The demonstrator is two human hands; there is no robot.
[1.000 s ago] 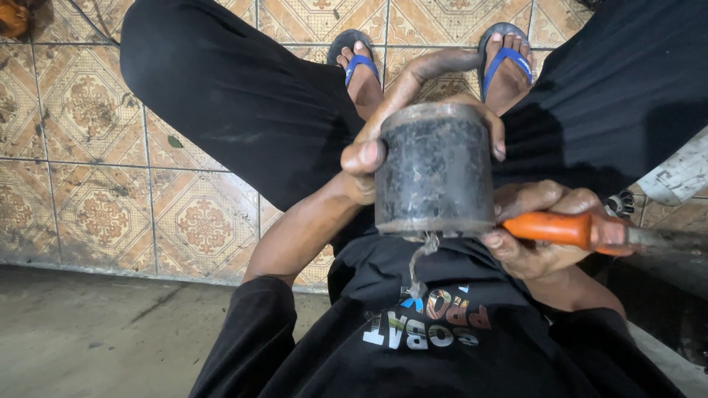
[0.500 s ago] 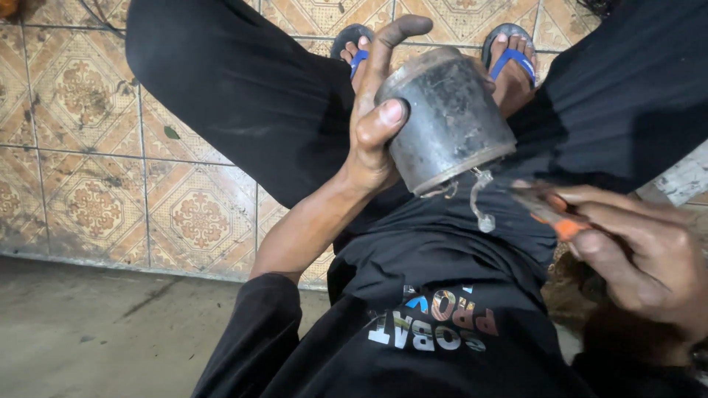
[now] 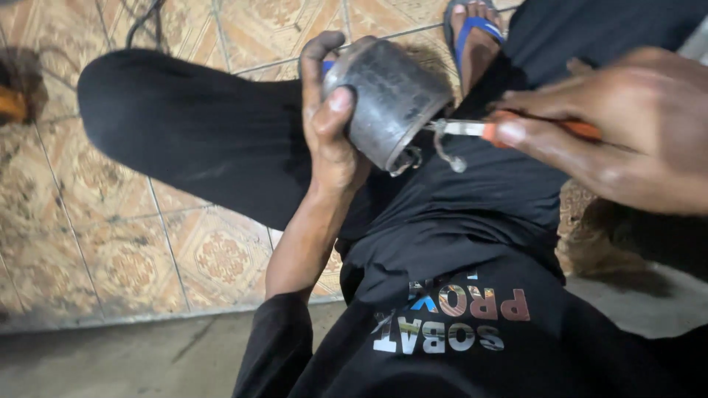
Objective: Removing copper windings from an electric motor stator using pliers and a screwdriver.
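Observation:
My left hand [image 3: 330, 125] grips a dark grey metal cylinder [image 3: 391, 99], tilted over my lap, thumb on its near side and fingers wrapped behind it. My right hand [image 3: 619, 125] holds an orange-handled tool [image 3: 516, 130], likely a screwdriver. Its metal tip touches the cylinder's lower rim. A short bent wire [image 3: 446, 151] hangs from that rim beside the tip. I sit with black trousers and a black printed shirt below the hands.
Patterned beige floor tiles [image 3: 110, 221] lie to the left, with a bare concrete strip [image 3: 133, 354] nearer me. My foot in a blue sandal [image 3: 472, 33] shows at the top. An orange object [image 3: 11, 103] sits at the far left edge.
The view shifted right and closer. My left hand tilted the cylinder onto its side. My right hand lifted the orange-handled tool back up to the cylinder's rim.

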